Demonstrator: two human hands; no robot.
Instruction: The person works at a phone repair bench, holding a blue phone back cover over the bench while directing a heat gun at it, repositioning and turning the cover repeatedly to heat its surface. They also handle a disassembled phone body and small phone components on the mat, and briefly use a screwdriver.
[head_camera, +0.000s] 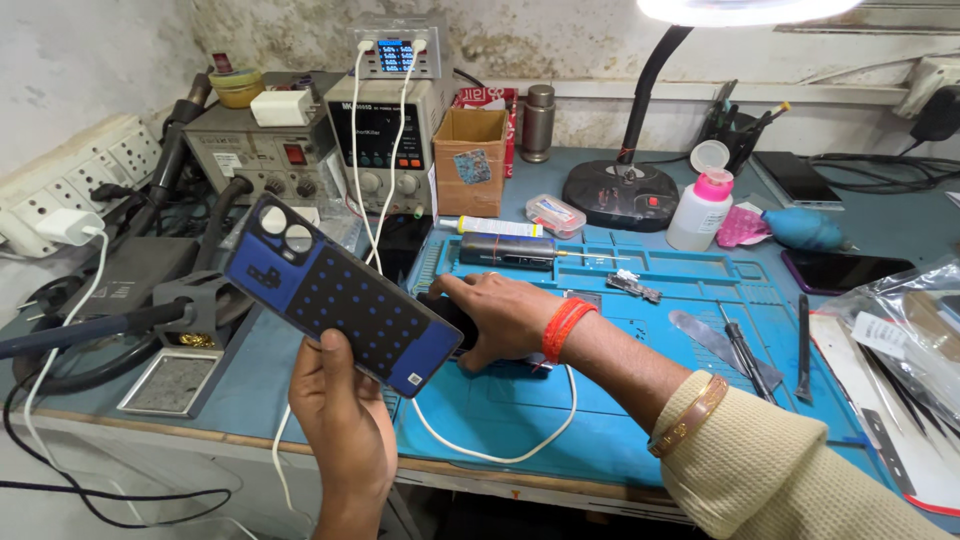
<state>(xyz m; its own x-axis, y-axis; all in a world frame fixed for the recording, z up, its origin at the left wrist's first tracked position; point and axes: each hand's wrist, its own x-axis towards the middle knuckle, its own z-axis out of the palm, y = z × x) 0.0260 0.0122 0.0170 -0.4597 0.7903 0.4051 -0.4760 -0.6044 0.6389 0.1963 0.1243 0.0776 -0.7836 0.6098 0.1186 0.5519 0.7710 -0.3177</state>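
Observation:
My left hand (340, 420) holds up a blue phone back cover (335, 295) with two round camera cutouts and a dotted inner face, tilted over the bench's left side. My right hand (500, 315), with an orange thread and a bangle on the wrist, rests palm-down on a dark phone (450, 320) lying on the blue repair mat (660, 420). A white cable (500, 455) loops from under that phone across the mat.
Power supply units (385, 135), a soldering station (260, 150) and a power strip (90, 165) stand at the back left. A small cardboard box (470, 160), lamp base (620, 190), white bottle (700, 210), screwdrivers and pry tools (745, 345) and plastic bags (900, 330) lie right.

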